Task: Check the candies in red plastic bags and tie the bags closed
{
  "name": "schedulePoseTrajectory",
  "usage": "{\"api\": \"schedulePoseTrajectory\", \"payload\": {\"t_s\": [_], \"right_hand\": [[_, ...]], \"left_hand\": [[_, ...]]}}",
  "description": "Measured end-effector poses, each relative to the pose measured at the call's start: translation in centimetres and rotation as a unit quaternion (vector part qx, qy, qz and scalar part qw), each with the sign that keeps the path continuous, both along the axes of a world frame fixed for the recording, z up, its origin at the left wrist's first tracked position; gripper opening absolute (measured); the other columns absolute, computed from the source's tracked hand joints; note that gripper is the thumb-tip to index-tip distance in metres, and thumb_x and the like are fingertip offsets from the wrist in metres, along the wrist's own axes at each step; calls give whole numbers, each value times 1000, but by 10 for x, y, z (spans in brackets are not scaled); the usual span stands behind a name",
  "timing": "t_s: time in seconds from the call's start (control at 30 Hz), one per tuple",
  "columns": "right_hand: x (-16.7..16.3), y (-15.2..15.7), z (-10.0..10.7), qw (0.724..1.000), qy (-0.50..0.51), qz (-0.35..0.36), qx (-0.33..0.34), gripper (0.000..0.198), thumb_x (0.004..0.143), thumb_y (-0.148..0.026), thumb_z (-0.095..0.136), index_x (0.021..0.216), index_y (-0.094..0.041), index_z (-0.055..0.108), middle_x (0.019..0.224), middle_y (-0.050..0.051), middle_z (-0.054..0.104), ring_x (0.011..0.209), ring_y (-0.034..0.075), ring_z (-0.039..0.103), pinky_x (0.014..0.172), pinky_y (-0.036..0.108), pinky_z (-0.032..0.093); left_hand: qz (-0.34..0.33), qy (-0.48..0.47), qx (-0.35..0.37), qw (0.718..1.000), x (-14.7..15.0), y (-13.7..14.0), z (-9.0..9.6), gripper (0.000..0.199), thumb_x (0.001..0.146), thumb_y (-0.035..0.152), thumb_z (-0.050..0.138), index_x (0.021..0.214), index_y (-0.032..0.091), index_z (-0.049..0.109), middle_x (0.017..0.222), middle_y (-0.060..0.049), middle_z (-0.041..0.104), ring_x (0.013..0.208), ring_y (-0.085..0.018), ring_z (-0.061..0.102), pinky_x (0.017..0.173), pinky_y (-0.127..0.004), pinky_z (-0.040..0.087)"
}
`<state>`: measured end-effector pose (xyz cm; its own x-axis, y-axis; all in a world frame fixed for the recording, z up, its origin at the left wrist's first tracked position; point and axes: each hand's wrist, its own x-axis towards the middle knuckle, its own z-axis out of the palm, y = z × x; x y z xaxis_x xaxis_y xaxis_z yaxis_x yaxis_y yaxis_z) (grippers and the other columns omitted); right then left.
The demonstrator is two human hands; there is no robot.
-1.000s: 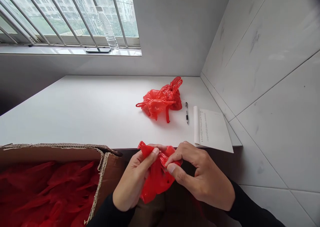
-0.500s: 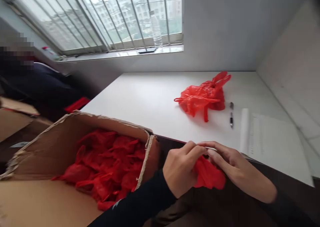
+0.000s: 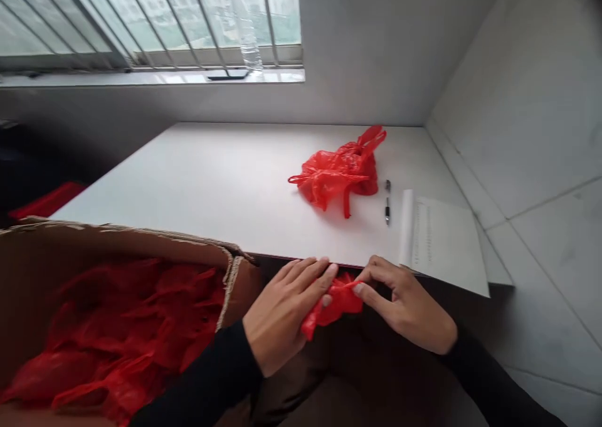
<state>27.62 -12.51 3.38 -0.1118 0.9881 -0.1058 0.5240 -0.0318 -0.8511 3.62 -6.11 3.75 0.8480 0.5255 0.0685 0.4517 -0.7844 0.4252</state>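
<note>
Between my hands, in front of the table edge, is a small crumpled red plastic bag (image 3: 336,308). My left hand (image 3: 286,305) grips its left side, with the fingers stretched close together over it and the thumb against it. At the bag's upper right edge, my right hand (image 3: 399,301) pinches the film between thumb and fingers. Whether anything is inside the bag cannot be seen. To my left stands an open cardboard box (image 3: 230,289) holding many red plastic bags (image 3: 136,320). Another red plastic bag (image 3: 338,173) lies bunched up on the white table (image 3: 226,182).
A black pen (image 3: 387,210) with a small dark piece beyond it lies right of the bunched bag. Printed paper (image 3: 442,239) with a rolled left edge overhangs the table's front. On the windowsill are a clear bottle (image 3: 247,35) and a dark flat object (image 3: 227,74).
My view has turned right. A thin white item showing between my fingertips is out of sight now. My hands have moved apart, with the red bag stretched between them.
</note>
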Motion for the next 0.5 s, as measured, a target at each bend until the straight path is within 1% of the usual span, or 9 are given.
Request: {"api": "schedulePoseTrajectory", "payload": {"t_s": [0.07,0.13,0.17,0.23,0.3,0.33,0.4,0.47,0.5], "right_hand": [[16,-2,-14,999,-39,-20,-7,26,98,-34,53,78,-20,62,82,1,55,68,14,50,55,27,39],[33,-5,-26,997,-57,-56,-12,30,99,-36,51,75,-20,58,79,0,54,69,15,49,61,29,41],[39,-7,-30,996,-54,-75,-12,31,100,-38,50,75,-20,58,79,1,54,71,15,50,64,30,43],[44,-9,-30,996,-9,-92,-10,32,101,-42,48,81,-20,60,84,2,57,78,17,54,72,32,48],[38,-11,-19,993,83,-84,-5,31,103,-44,45,94,-21,62,95,4,62,88,18,59,83,35,52],[31,-11,-12,988,137,-72,-7,31,104,-44,43,100,-21,63,103,5,64,95,19,60,88,37,53],[15,-14,5,971,234,-45,-22,31,105,-45,42,109,-22,63,119,7,63,109,22,61,95,40,55],[2,-20,19,958,283,-34,-42,30,104,-45,44,111,-23,64,127,8,63,118,25,60,98,43,55],[-2,-24,23,954,292,-42,-52,28,103,-45,46,111,-25,64,128,9,64,120,27,60,99,45,55]], "left_hand": [[11,25,15,1000,-18,5,-12,54,99,17,42,152,24,41,155,-6,47,143,-26,44,117,-49,38],[58,46,27,997,-37,11,-20,51,98,19,44,148,29,47,150,-3,53,138,-29,50,111,-52,43],[80,49,21,995,-44,13,-21,49,98,22,44,145,30,51,146,-3,58,135,-30,53,109,-52,45],[125,42,-14,991,-49,16,-17,44,99,28,44,143,29,55,139,-4,64,130,-29,57,107,-48,48],[136,12,-52,989,-40,14,-8,44,101,33,43,143,27,53,141,-5,62,132,-25,55,109,-42,46],[122,-9,-64,990,-31,12,-3,45,101,33,44,145,26,51,144,-5,59,135,-24,51,111,-39,44],[56,-45,-82,994,-9,3,7,53,98,33,52,149,23,43,151,-6,53,141,-23,43,117,-39,37],[-7,-60,-105,993,12,-8,13,63,91,31,63,148,18,41,147,-10,55,138,-26,46,118,-42,33],[-18,-68,-121,990,19,-12,16,61,86,28,66,143,15,46,139,-12,62,129,-27,52,114,-43,37]]}}
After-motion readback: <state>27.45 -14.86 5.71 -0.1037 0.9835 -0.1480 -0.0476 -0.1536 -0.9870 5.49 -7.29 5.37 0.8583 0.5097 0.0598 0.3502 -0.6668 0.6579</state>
